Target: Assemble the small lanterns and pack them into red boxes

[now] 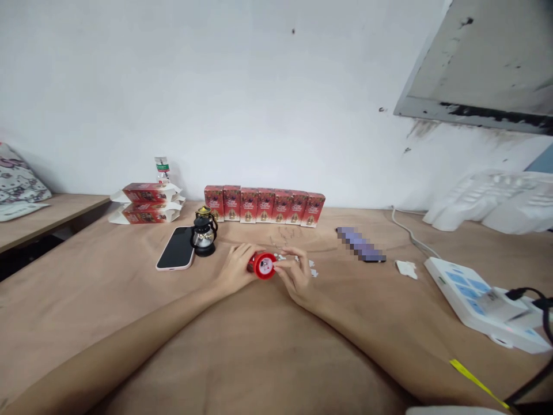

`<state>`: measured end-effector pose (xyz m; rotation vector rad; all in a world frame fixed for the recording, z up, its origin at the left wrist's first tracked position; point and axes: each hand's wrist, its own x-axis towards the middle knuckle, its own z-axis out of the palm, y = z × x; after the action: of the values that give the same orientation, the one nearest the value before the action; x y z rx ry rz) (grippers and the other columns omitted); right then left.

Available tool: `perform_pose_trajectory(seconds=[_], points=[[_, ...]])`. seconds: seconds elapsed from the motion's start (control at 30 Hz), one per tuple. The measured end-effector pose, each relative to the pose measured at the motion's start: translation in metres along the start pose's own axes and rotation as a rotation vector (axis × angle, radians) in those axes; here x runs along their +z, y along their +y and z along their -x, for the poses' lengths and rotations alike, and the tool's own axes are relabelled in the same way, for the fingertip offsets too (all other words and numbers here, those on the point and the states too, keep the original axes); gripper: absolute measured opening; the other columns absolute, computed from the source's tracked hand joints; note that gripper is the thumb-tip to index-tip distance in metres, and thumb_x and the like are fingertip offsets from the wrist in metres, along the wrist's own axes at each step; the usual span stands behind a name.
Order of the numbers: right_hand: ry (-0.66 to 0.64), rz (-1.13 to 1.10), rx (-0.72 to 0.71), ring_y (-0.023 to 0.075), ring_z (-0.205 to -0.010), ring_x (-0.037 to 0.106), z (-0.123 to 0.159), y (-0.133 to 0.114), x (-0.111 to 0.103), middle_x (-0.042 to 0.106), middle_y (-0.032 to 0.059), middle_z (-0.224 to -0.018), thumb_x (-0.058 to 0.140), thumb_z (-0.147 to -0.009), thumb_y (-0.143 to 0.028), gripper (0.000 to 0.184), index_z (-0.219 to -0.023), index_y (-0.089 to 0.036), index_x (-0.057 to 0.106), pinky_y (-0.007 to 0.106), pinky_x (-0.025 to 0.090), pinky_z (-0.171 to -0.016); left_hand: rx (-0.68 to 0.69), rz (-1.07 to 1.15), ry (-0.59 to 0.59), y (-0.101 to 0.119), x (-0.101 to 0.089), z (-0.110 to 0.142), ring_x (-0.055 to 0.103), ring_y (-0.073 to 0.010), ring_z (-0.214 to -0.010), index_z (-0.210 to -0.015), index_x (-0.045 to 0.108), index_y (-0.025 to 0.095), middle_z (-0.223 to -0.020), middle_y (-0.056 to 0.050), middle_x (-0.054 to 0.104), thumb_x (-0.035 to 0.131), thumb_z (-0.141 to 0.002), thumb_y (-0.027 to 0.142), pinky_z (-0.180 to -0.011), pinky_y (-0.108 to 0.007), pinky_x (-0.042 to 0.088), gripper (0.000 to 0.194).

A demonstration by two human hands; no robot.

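Note:
My left hand (239, 270) is closed round a small red lantern (258, 254), which is tipped so that its round underside faces me. Inside the red rim of the base shows a pale disc with small dark details. My right hand (298, 278) has its fingertips pinched at the right edge of this base; whatever lies between them is too small to make out. Beyond my left hand stand a black mini lantern (204, 237) and, just behind it, a black one with a gold top (204, 211). Small white pieces (314, 272) lie beside and behind my right hand.
Red printed boxes (265, 206) stand in a row near the wall, with open cartons (149, 213) stacked to their left. A phone (176, 249) lies left, a blurred purple object (360, 244) right. A power strip (479, 302) with cables sits far right.

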<state>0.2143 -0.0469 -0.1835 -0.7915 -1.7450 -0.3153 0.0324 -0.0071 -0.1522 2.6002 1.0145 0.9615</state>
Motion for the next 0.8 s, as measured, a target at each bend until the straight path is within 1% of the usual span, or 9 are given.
perform_pose_trajectory(seconds=[0.17, 0.3, 0.43, 0.5, 0.57, 0.63, 0.67, 0.73, 0.8], points=[[-0.072, -0.036, 0.052, 0.0204, -0.095, 0.058, 0.0, 0.001, 0.001, 0.054, 0.0088, -0.104, 0.051, -0.087, -0.024, 0.012, -0.089, -0.024, 0.063, 0.04, 0.051, -0.081, 0.037, -0.046, -0.038, 0.003, 0.001, 0.002, 0.056, -0.0251, -0.102, -0.106, 0.055, 0.018, -0.107, -0.008, 0.064, 0.066, -0.073, 0.024, -0.086, -0.037, 0.036, 0.036], [-0.061, -0.041, 0.025, 0.0197, -0.095, 0.059, -0.001, 0.0, 0.003, 0.055, 0.0077, -0.1, 0.051, -0.088, -0.025, 0.01, -0.086, -0.024, 0.061, 0.038, 0.051, -0.08, 0.069, -0.043, -0.054, 0.002, 0.003, 0.003, 0.056, -0.0244, -0.102, -0.105, 0.055, 0.019, -0.108, -0.007, 0.063, 0.066, -0.074, 0.024, -0.085, -0.035, 0.036, 0.034], [-0.042, -0.092, 0.021, 0.0184, -0.09, 0.059, -0.002, -0.001, 0.004, 0.057, 0.006, -0.096, 0.054, -0.086, -0.022, 0.004, -0.085, -0.024, 0.057, 0.036, 0.05, -0.078, 0.06, -0.039, -0.055, 0.003, 0.003, 0.003, 0.056, -0.0242, -0.101, -0.104, 0.055, 0.019, -0.107, -0.006, 0.064, 0.066, -0.074, 0.026, -0.084, -0.035, 0.035, 0.032], [-0.028, -0.116, 0.038, 0.0181, -0.091, 0.058, -0.002, -0.001, 0.004, 0.057, 0.0058, -0.096, 0.052, -0.086, -0.021, 0.004, -0.088, -0.023, 0.055, 0.035, 0.049, -0.078, 0.052, -0.043, -0.059, 0.004, 0.003, 0.003, 0.056, -0.0245, -0.102, -0.104, 0.055, 0.018, -0.108, -0.007, 0.064, 0.067, -0.073, 0.025, -0.084, -0.035, 0.035, 0.033], [0.015, -0.124, 0.109, 0.0184, -0.093, 0.057, -0.004, 0.001, 0.004, 0.057, 0.0064, -0.097, 0.047, -0.088, -0.02, 0.007, -0.092, -0.023, 0.052, 0.036, 0.047, -0.081, 0.038, -0.037, -0.054, 0.004, 0.002, 0.003, 0.056, -0.0247, -0.103, -0.105, 0.055, 0.019, -0.109, -0.007, 0.063, 0.067, -0.072, 0.022, -0.085, -0.036, 0.035, 0.036], [0.057, -0.092, 0.233, 0.0195, -0.094, 0.057, -0.005, 0.004, 0.004, 0.058, 0.0073, -0.096, 0.043, -0.089, -0.02, 0.009, -0.094, -0.022, 0.05, 0.038, 0.045, -0.082, 0.015, -0.022, -0.033, 0.004, 0.001, 0.003, 0.056, -0.025, -0.105, -0.106, 0.054, 0.019, -0.11, -0.006, 0.063, 0.069, -0.07, 0.02, -0.087, -0.036, 0.036, 0.039], [0.05, -0.054, 0.29, 0.0204, -0.092, 0.056, -0.006, 0.007, 0.004, 0.059, 0.0074, -0.093, 0.042, -0.088, -0.02, 0.009, -0.092, -0.022, 0.05, 0.039, 0.045, -0.081, -0.002, -0.013, -0.015, 0.003, 0.001, 0.002, 0.056, -0.0252, -0.105, -0.106, 0.054, 0.019, -0.109, -0.006, 0.064, 0.069, -0.069, 0.019, -0.087, -0.037, 0.036, 0.04], [-0.061, 0.041, 0.334, 0.0222, -0.086, 0.056, -0.006, 0.011, 0.003, 0.062, 0.0066, -0.086, 0.043, -0.085, -0.018, 0.008, -0.086, -0.021, 0.05, 0.04, 0.042, -0.077, -0.041, 0.01, 0.031, 0.001, 0.002, 0.002, 0.056, -0.0259, -0.104, -0.105, 0.055, 0.019, -0.108, -0.006, 0.064, 0.071, -0.069, 0.02, -0.085, -0.038, 0.037, 0.039], [-0.25, 0.121, 0.259, 0.0237, -0.084, 0.055, -0.007, 0.014, 0.0, 0.065, 0.0052, -0.08, 0.046, -0.079, -0.014, 0.01, -0.082, -0.022, 0.051, 0.042, 0.038, -0.077, -0.086, 0.053, 0.097, -0.002, 0.003, 0.0, 0.057, -0.0262, -0.103, -0.103, 0.055, 0.019, -0.107, -0.005, 0.064, 0.071, -0.068, 0.022, -0.084, -0.038, 0.039, 0.039]])
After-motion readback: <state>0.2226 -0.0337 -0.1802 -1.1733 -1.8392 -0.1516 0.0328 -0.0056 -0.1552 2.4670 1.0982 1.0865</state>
